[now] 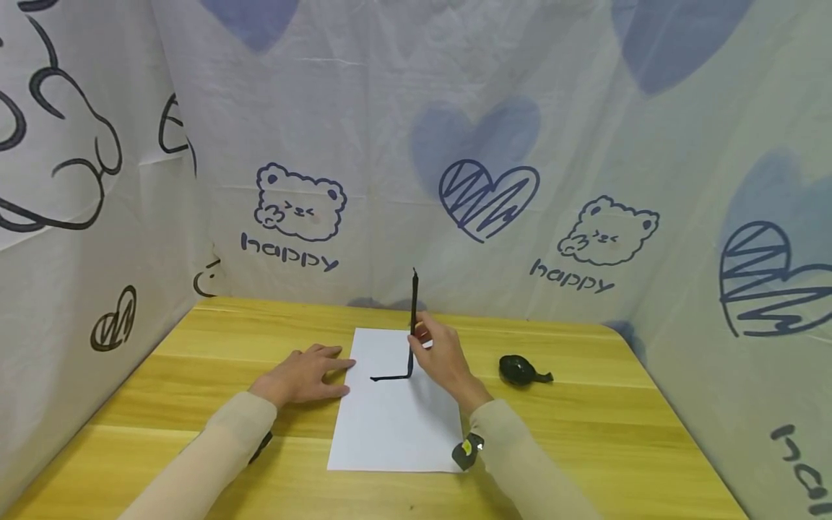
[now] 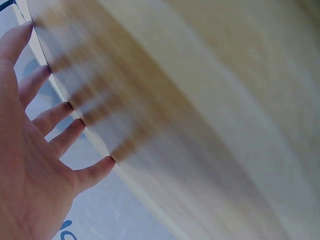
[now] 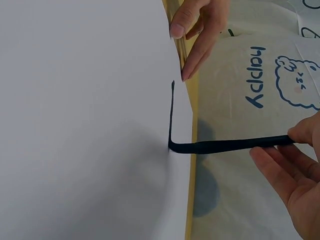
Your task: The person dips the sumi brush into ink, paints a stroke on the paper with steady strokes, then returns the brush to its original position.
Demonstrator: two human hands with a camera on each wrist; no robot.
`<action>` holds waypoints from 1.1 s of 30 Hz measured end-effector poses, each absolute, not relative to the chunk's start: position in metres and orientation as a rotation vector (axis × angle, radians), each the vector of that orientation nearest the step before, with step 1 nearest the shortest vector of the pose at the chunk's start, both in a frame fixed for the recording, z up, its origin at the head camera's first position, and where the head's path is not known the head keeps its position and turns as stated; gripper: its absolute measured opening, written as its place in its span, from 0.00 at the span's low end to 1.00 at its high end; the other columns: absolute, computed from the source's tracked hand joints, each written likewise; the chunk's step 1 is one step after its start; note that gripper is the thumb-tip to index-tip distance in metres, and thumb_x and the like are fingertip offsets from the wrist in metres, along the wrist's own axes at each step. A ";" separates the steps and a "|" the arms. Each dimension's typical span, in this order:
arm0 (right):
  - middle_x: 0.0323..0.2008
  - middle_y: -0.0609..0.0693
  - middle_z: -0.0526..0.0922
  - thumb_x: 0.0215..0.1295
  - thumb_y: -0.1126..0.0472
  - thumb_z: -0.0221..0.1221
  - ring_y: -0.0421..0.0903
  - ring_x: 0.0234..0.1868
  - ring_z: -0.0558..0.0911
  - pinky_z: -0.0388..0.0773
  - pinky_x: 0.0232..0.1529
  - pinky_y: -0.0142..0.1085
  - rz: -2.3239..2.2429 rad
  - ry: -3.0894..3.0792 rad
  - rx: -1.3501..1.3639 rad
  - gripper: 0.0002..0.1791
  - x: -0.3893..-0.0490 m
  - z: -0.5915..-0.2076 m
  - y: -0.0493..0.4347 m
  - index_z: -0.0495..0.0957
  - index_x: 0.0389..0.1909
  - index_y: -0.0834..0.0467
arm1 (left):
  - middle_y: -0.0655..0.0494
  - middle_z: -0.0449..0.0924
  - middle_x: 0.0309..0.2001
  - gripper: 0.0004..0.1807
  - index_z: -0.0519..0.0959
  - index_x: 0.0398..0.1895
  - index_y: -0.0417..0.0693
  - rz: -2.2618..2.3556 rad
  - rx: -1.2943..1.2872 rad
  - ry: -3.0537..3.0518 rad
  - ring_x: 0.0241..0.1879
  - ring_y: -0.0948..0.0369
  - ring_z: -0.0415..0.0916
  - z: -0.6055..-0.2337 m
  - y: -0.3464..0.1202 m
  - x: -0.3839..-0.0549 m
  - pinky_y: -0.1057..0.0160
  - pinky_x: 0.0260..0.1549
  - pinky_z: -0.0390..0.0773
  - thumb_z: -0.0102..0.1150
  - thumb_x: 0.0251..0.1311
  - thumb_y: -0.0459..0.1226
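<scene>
A black writing brush (image 1: 414,303) stands nearly upright, gripped between the thumb and fingers of my right hand (image 1: 443,357). Its bent tip touches a white sheet of paper (image 1: 396,433), at the right end of a black horizontal stroke (image 1: 388,378). In the right wrist view the brush (image 3: 225,145) shows its bristles curved over against the sheet. My left hand (image 1: 305,375) rests with spread fingers at the paper's left edge, the fingertips on or beside it. The left wrist view shows that hand (image 2: 40,150) with its fingertips down on the surface.
A small black gourd-shaped object (image 1: 518,370) lies on the yellow wooden table (image 1: 585,426), right of the paper. White cloth (image 1: 390,108) printed with hearts and bears hangs behind the table and at both sides.
</scene>
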State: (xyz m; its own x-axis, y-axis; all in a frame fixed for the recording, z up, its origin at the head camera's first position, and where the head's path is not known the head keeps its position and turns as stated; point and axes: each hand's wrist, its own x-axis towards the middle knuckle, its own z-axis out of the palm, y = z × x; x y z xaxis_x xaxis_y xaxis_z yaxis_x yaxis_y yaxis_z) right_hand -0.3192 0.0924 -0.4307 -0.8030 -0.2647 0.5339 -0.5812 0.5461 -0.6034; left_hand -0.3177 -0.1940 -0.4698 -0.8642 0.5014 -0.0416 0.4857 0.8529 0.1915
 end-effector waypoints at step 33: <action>0.35 0.59 0.88 0.67 0.71 0.63 0.51 0.36 0.88 0.88 0.36 0.39 1.082 -2.386 0.666 0.10 -0.319 -0.430 0.105 0.79 0.48 0.65 | 0.40 0.65 0.77 0.34 0.73 0.73 0.59 0.279 0.789 2.936 0.75 0.39 0.62 -0.470 -0.194 -0.317 0.26 0.67 0.64 0.57 0.68 0.61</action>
State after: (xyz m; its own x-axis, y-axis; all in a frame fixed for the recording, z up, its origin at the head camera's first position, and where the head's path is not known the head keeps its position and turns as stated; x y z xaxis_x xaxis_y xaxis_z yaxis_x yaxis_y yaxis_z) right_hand -0.3193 0.1046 -0.4296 -0.7897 -0.2448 0.5626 -0.5845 0.5790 -0.5684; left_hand -0.3169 -0.1939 -0.4699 -0.8627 0.5043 -0.0376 0.4882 0.8499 0.1983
